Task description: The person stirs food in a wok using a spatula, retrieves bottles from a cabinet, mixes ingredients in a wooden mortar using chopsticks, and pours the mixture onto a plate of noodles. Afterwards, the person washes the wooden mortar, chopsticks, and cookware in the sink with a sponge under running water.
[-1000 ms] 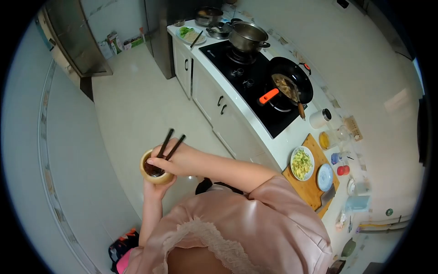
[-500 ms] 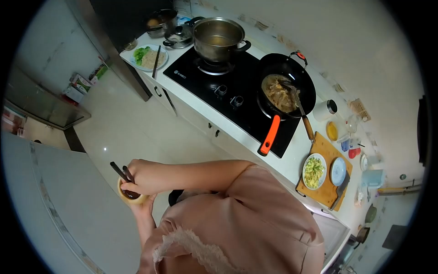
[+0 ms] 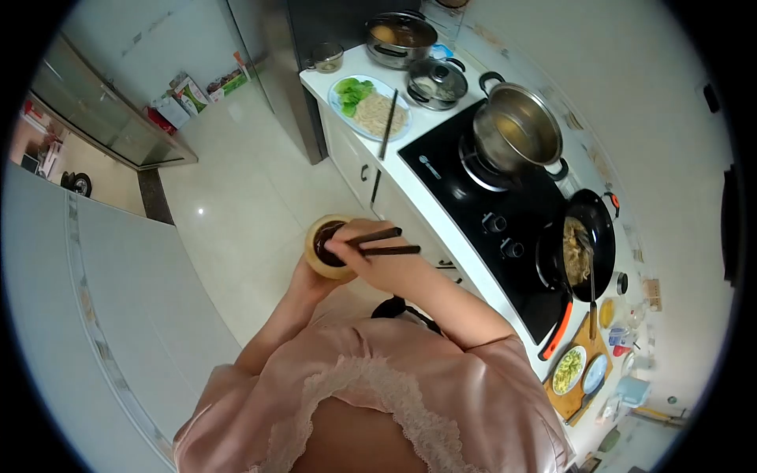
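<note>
My left hand (image 3: 315, 280) is wrapped round the underside and near side of a round, yellowish bowl (image 3: 340, 272) with a dark inside. What is in it is mostly hidden by my fingers. In my right hand (image 3: 386, 264) is a pair of dark chopsticks (image 3: 388, 251), their thick ends pointing right. The fingertips of that hand are at the bowl's mouth, and the chopstick tips are out of sight there. Both hands are in front of my body, over the floor and left of the counter.
A steel pot (image 3: 520, 134) sits on the black hob (image 3: 457, 177). A wok (image 3: 603, 236) holds food and a spatula; its orange handle (image 3: 557, 331) juts past the edge. Nearby are a plate of noodles and greens (image 3: 341, 118), a lidded pot (image 3: 438, 83) and a cutting board (image 3: 564, 404).
The view has turned, so counter and hob appear further right. Both hands with bowl and chopsticks sit higher and nearer the counter. The chopsticks' thick ends now point right instead of up-left.
</note>
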### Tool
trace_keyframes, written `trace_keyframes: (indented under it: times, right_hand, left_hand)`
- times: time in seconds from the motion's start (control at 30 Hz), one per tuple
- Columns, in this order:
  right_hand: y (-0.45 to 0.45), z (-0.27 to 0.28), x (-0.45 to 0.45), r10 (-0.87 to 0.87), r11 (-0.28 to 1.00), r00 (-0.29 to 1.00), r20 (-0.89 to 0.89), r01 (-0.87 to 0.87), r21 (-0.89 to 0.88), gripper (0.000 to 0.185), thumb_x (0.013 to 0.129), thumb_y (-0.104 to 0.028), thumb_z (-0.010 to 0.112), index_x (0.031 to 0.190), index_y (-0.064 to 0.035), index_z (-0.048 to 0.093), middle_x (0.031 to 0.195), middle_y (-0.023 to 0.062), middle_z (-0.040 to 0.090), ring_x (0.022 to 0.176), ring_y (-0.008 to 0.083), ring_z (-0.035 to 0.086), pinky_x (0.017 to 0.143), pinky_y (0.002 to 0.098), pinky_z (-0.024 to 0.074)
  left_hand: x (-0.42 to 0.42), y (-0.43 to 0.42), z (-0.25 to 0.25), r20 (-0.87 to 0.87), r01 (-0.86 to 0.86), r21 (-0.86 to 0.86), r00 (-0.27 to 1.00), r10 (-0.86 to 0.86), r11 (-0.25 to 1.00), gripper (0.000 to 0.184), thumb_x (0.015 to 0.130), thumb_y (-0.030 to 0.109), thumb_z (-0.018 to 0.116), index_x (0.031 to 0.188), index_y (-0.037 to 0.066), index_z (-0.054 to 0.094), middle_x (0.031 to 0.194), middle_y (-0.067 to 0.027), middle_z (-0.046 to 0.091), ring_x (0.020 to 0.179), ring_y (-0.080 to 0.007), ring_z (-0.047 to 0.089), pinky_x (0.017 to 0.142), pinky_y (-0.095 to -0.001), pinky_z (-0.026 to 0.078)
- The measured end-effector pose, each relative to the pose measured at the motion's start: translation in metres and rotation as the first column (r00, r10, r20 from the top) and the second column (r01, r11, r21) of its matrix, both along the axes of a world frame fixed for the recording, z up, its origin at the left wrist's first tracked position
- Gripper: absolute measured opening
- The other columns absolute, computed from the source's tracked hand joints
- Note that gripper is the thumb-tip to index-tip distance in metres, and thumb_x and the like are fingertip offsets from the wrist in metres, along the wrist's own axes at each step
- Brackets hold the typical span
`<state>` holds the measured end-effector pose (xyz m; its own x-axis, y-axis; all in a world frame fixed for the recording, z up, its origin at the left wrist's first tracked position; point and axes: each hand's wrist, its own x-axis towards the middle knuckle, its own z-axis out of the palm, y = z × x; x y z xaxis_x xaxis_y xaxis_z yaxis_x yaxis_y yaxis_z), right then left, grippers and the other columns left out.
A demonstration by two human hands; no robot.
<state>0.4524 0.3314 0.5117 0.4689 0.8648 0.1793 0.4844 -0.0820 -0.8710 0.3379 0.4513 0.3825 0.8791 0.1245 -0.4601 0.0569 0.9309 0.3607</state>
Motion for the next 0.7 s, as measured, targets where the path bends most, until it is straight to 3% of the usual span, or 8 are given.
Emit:
trace_keyframes:
  times: [0.1, 0.2, 0.27, 0.37, 0.47, 0.53, 0.63, 0.7]
  right_hand:
    - [0.049, -0.005, 0.022, -0.161, 0.982, 0.976, 0.149, 0.143, 0.123, 0.013, 0.085, -0.011, 0.063, 0.081, 0.0023, 0.062, 0.079, 0.0146, 0.062, 0.069, 0.0272, 0.061, 0.059, 0.0315, 0.0474]
    - [0.076, 0.014, 0.036, -0.112, 0.992, 0.990, -0.081, 0.116, 0.045, 0.013, 0.086, -0.010, 0.062, 0.083, 0.0028, 0.063, 0.075, 0.0123, 0.062, 0.065, 0.0194, 0.060, 0.057, 0.0271, 0.0463]
    - [0.098, 0.016, 0.045, -0.215, 0.974, 0.952, -0.220, 0.224, 0.017, 0.013, 0.085, -0.009, 0.062, 0.082, 0.0037, 0.062, 0.076, 0.0154, 0.063, 0.066, 0.0265, 0.059, 0.060, 0.0321, 0.0469]
    - [0.110, 0.009, 0.064, -0.305, 0.952, 0.888, -0.345, 0.284, -0.112, 0.013, 0.086, -0.010, 0.062, 0.082, 0.0026, 0.062, 0.077, 0.0140, 0.062, 0.066, 0.0242, 0.058, 0.062, 0.0319, 0.0466]
    - [0.128, 0.001, 0.069, -0.309, 0.947, 0.920, -0.242, 0.321, 0.011, 0.014, 0.086, -0.011, 0.062, 0.083, 0.0024, 0.062, 0.076, 0.0127, 0.062, 0.065, 0.0214, 0.058, 0.061, 0.0313, 0.0463]
    - [0.136, 0.005, 0.079, -0.326, 0.944, 0.910, -0.258, 0.326, -0.043, 0.014, 0.086, -0.011, 0.062, 0.084, 0.0029, 0.062, 0.074, 0.0130, 0.062, 0.063, 0.0209, 0.058, 0.059, 0.0307, 0.0464]
    - [0.147, 0.016, 0.099, -0.298, 0.953, 0.861, -0.411, 0.242, -0.183, 0.013, 0.086, -0.010, 0.062, 0.083, 0.0033, 0.062, 0.076, 0.0143, 0.063, 0.066, 0.0242, 0.059, 0.060, 0.0316, 0.0472]
    - [0.155, 0.004, 0.110, -0.303, 0.950, 0.924, -0.235, 0.311, -0.004, 0.014, 0.086, -0.010, 0.062, 0.082, 0.0032, 0.062, 0.075, 0.0140, 0.063, 0.066, 0.0245, 0.060, 0.060, 0.0315, 0.0472]
  left_hand:
    - [0.027, 0.052, 0.008, -0.033, 0.035, -0.108, 0.999, -0.039, 0.993, 0.036, 0.096, 0.036, 0.037, 0.124, 0.015, 0.048, 0.125, -0.0065, 0.052, 0.113, -0.0264, 0.051, 0.085, -0.0470, 0.047]
    - [0.049, 0.095, 0.010, 0.092, 0.074, -0.169, 0.994, -0.059, 0.983, 0.039, 0.097, 0.034, 0.035, 0.127, 0.011, 0.046, 0.125, -0.0086, 0.052, 0.111, -0.0275, 0.053, 0.085, -0.0467, 0.048]
    - [0.060, 0.121, 0.008, 0.225, 0.123, -0.119, 0.970, -0.094, 0.985, 0.040, 0.097, 0.033, 0.034, 0.127, 0.009, 0.046, 0.125, -0.0099, 0.052, 0.112, -0.0285, 0.053, 0.086, -0.0467, 0.048]
    - [0.078, 0.146, 0.003, 0.246, 0.072, 0.315, 0.957, -0.155, 0.946, 0.040, 0.097, 0.031, 0.034, 0.127, 0.007, 0.045, 0.126, -0.0125, 0.051, 0.112, -0.0306, 0.053, 0.087, -0.0495, 0.049]
    - [0.095, 0.164, 0.006, 0.235, 0.098, 0.032, 0.967, -0.102, 0.995, 0.041, 0.097, 0.031, 0.034, 0.128, 0.005, 0.043, 0.128, -0.0155, 0.049, 0.112, -0.0326, 0.053, 0.088, -0.0528, 0.048]
    - [0.107, 0.175, 0.006, 0.274, 0.158, -0.400, 0.961, -0.046, 0.903, 0.042, 0.097, 0.031, 0.034, 0.129, 0.005, 0.042, 0.129, -0.0163, 0.048, 0.113, -0.0326, 0.053, 0.088, -0.0537, 0.048]
    - [0.122, 0.181, 0.018, 0.415, 0.237, -0.327, 0.906, -0.086, 0.915, 0.042, 0.097, 0.030, 0.034, 0.129, 0.005, 0.042, 0.129, -0.0161, 0.048, 0.115, -0.0321, 0.051, 0.089, -0.0547, 0.047]
    - [0.131, 0.186, 0.002, 0.328, 0.155, -0.172, 0.940, -0.092, 0.973, 0.039, 0.096, 0.030, 0.040, 0.128, 0.008, 0.044, 0.129, -0.0133, 0.049, 0.117, -0.0314, 0.050, 0.091, -0.0535, 0.047]
